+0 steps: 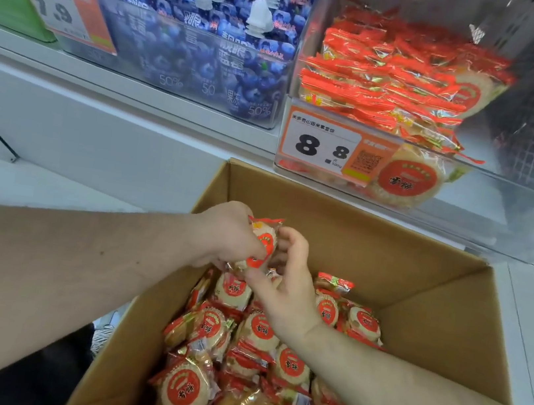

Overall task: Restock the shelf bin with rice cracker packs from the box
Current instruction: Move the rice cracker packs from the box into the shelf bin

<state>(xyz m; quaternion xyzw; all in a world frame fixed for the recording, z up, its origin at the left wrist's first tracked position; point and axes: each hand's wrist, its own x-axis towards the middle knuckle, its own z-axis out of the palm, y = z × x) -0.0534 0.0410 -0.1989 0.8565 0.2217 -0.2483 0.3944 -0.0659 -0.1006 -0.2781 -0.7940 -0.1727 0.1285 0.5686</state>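
Item: rice cracker pack [263, 243], pinched between my left hand [226, 231] and right hand [287, 292], above box [406, 258]; shelf bin [397, 83] at one o'clock.

Bright, even overhead light; soft shadows; wide-angle bending at the edges; upper shelf blurred; glare on clear bin [319, 54].
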